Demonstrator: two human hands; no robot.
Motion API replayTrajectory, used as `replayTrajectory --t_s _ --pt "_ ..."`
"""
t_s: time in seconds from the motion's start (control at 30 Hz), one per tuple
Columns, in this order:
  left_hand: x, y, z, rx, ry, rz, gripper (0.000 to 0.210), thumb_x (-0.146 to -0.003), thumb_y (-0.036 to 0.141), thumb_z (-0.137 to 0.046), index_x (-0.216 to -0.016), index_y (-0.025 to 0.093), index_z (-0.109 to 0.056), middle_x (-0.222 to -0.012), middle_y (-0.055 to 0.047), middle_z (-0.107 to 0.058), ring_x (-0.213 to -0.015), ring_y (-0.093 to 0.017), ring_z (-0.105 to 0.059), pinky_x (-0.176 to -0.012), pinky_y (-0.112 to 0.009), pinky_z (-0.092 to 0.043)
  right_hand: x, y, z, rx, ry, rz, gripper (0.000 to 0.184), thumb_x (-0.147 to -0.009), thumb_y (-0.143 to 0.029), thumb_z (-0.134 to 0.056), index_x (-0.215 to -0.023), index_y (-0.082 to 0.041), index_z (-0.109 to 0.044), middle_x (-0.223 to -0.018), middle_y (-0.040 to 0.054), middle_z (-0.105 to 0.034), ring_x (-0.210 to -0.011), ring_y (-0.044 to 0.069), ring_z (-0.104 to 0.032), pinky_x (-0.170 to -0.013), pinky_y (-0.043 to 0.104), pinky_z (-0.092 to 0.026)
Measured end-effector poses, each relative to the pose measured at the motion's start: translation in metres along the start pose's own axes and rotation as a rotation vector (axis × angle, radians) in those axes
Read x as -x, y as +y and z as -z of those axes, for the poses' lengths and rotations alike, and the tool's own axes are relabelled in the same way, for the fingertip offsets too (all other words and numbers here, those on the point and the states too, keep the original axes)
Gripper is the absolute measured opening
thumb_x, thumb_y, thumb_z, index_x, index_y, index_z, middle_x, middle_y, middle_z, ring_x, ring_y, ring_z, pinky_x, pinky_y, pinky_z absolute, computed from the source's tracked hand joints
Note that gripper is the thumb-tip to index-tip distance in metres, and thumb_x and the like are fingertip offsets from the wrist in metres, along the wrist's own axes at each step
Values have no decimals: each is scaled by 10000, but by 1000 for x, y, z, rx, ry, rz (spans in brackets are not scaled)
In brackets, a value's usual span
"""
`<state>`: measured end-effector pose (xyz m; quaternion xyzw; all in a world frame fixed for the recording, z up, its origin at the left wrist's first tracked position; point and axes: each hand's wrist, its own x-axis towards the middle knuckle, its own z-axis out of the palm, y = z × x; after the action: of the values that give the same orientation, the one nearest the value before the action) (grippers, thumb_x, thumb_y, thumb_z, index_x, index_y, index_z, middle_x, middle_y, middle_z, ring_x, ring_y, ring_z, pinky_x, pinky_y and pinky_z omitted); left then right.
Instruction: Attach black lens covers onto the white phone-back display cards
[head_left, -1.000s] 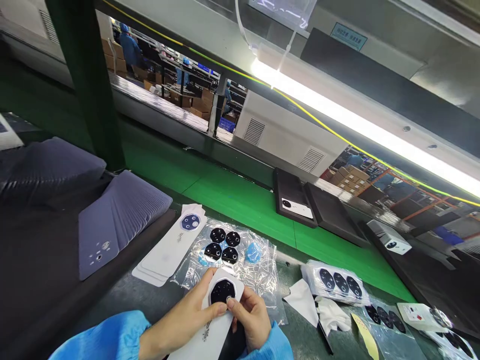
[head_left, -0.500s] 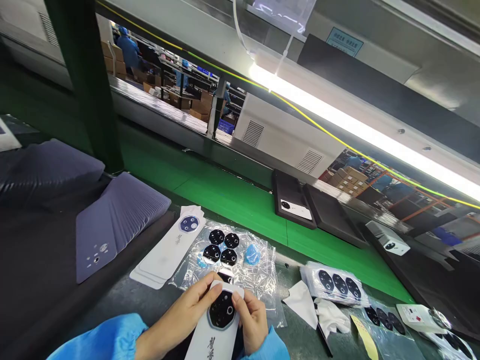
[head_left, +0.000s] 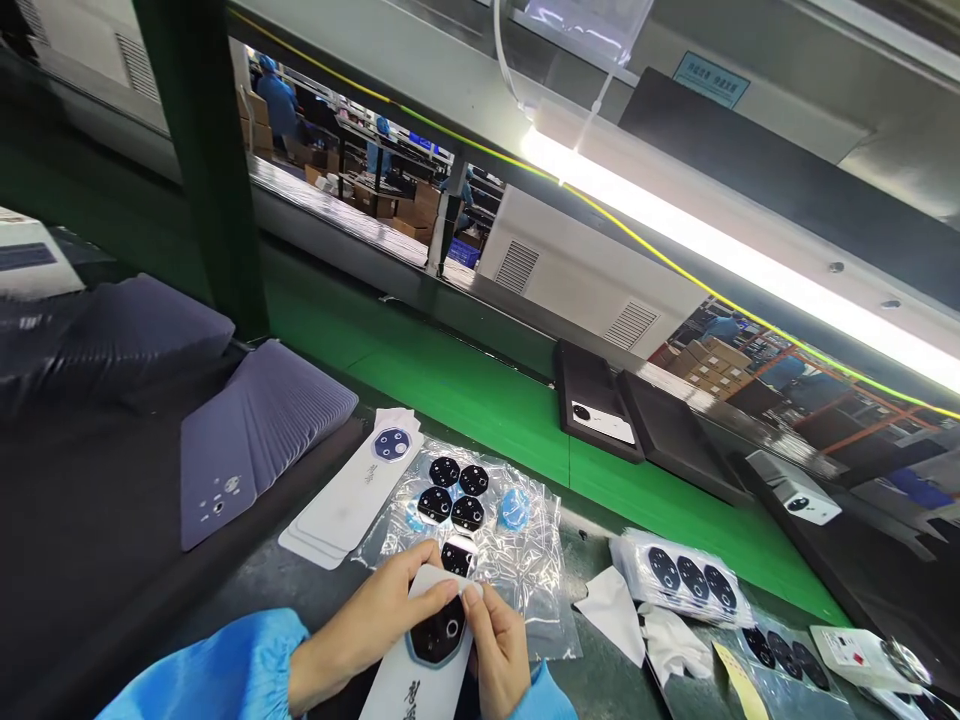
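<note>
Between my two hands is a white phone back cover with dark lettering and a black, many-sided camera lens plate at its upper end. My left hand grips the cover's left edge, its thumb lying over the top of the lens plate. On the other side, my right hand pinches the upper right corner. Just beyond my fingers lie several loose black lens plates on a clear plastic bag, one of them on a white piece. A blue crumpled film rests beside them.
Left are stacked white covers and fanned bluish-purple covers. Bagged lens plates, white cloths and a white bottle lie right. Behind runs a green conveyor belt carrying black trays. People work in the background.
My left thumb has moved right across the top of the lens plate, toward my right fingers. The view has shifted slightly, and both hands keep hold of the cover.
</note>
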<state>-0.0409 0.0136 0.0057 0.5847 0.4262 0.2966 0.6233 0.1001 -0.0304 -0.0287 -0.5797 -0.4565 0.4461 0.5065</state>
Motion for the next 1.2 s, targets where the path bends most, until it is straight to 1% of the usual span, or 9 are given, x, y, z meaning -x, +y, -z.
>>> replayTrajectory --t_s 0.17,0.33,0.43,0.53,0.73,0.97,1.03,1.1,1.2 --pt "1 3 -1 -17 19 -2 396 -714 583 -541 -636 227 -386 -627 63 -367 -638 -151 -373 -595 -258 -323 1 -8 -1 52 -11 25 587 -715 -759 -535 -551 -196 -505 -554 -37 -363 -567 123 -290 -543 272 -247" --pt "4 0 -4 -14 -12 12 424 -763 657 -435 -712 238 -396 -640 63 -350 -639 -158 -342 -601 -269 -302 -1 -16 -2 -17 -37 17 530 -664 -708 -637 -589 -195 -530 -569 -48 -379 -572 118 -300 -564 254 -289" --pt "4 -1 -3 -5 -45 -16 425 -784 656 -389 -720 236 -402 -681 51 -377 -675 -167 -372 -636 -278 -323 -3 -16 0 -42 -57 -13 530 -634 -699 -660 -572 -200 -491 -561 -56 -348 -567 115 -275 -562 249 -277" --pt "3 0 0 -50 -68 -62 383 -805 600 -386 -710 231 -427 -685 46 -397 -676 -169 -393 -633 -279 -329 -4 -16 4 -59 -73 -55 545 -605 -697 -673 -548 -211 -434 -551 -61 -318 -562 113 -242 -559 250 -259" --pt "-1 0 5 -105 -76 -130 175 -788 388 -495 -758 217 -519 -750 29 -513 -746 -177 -479 -687 -272 -368 -3 -17 6 -61 -85 -66 559 -605 -685 -678 -534 -218 -379 -537 -70 -292 -549 104 -208 -540 246 -237" --pt "-1 -4 6 -106 -32 -110 165 -748 344 -528 -862 226 -534 -763 34 -504 -758 -180 -488 -718 -272 -376 -2 -7 0 -71 -53 -70 577 -624 -724 -645 -552 -209 -396 -540 -68 -310 -550 98 -232 -526 236 -234" --pt "0 -4 5 -84 -21 -105 198 -755 367 -521 -893 225 -520 -771 35 -494 -779 -184 -490 -741 -278 -376 -2 -8 -1 -83 -55 -73 582 -622 -732 -647 -556 -208 -402 -545 -69 -310 -555 98 -233 -530 236 -238" --pt "1 -4 4 -49 -18 -97 270 -789 448 -487 -938 223 -496 -758 38 -484 -771 -184 -489 -739 -285 -380 -2 -9 -1 -112 -48 -78 581 -619 -731 -655 -560 -212 -402 -551 -68 -315 -554 100 -233 -531 237 -246" --pt "2 -5 0 75 -110 -58 394 -794 587 -475 -937 220 -464 -770 36 -496 -759 -178 -496 -710 -285 -397 -3 -10 3 -135 1 -84 563 -621 -724 -660 -571 -217 -420 -544 -66 -336 -538 104 -255 -524 242 -258"
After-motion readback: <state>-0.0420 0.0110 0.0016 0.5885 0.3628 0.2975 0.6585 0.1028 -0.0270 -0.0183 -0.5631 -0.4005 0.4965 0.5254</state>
